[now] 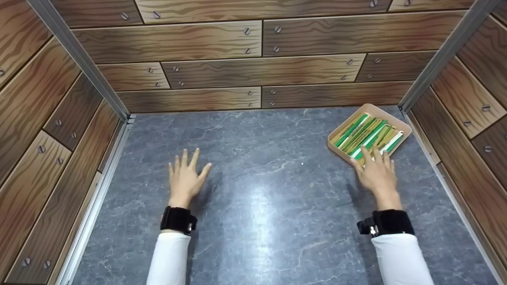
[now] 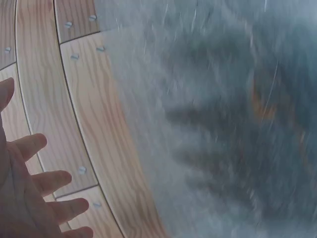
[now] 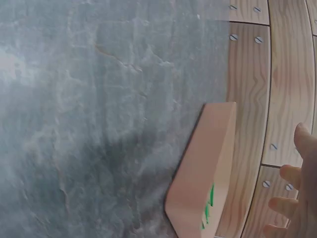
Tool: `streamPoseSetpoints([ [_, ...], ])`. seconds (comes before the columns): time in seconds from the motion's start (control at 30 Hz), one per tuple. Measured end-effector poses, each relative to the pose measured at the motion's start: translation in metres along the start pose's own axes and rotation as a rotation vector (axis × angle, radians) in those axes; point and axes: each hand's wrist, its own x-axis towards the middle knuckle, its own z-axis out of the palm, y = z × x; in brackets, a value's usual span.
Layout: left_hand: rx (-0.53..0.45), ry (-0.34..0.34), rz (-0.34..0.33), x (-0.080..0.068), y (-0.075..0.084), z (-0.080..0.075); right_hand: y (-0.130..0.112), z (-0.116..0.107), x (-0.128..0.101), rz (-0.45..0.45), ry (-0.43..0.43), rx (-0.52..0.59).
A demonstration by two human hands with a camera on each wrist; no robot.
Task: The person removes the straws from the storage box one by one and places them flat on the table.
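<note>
tan tray (image 1: 398, 122) edge under right hand (image 1: 378, 174)

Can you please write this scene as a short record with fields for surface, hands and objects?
surface: grey stone-pattern table, with wood-plank walls on three sides
left hand: open, fingers spread, over bare table, holding nothing
right hand: open, fingers straight, at the near edge of the tray
tray: tan cardboard, far right corner of the table
contents: green, white and yellowish flat packets lying side by side
contact of right hand with tray: cannot tell for sure
</note>
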Motion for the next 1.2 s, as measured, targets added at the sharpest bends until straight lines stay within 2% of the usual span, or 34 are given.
streamPoseSetpoints([
  [0.3, -0.031, -0.029, 0.005, -0.007, 0.018, 0.024, 0.002, 0.017, 0.005, -0.008, -0.014, -0.027],
  [0.53, -0.018, -0.049, 0.031, -0.013, 0.028, 0.039, 0.002, 0.03, 0.006, 0.008, -0.065, -0.055],
  [0.77, -0.007, -0.081, 0.038, -0.018, 0.034, 0.049, -0.007, 0.041, 0.004, 0.003, -0.07, -0.041],
  [1.03, -0.01, -0.105, 0.053, -0.022, 0.044, 0.054, -0.034, 0.06, 0.003, -0.055, -0.006, -0.031],
  [1.2, -0.008, -0.106, 0.075, -0.023, 0.051, 0.056, -0.058, 0.075, 0.002, -0.1, -0.02, -0.018],
])
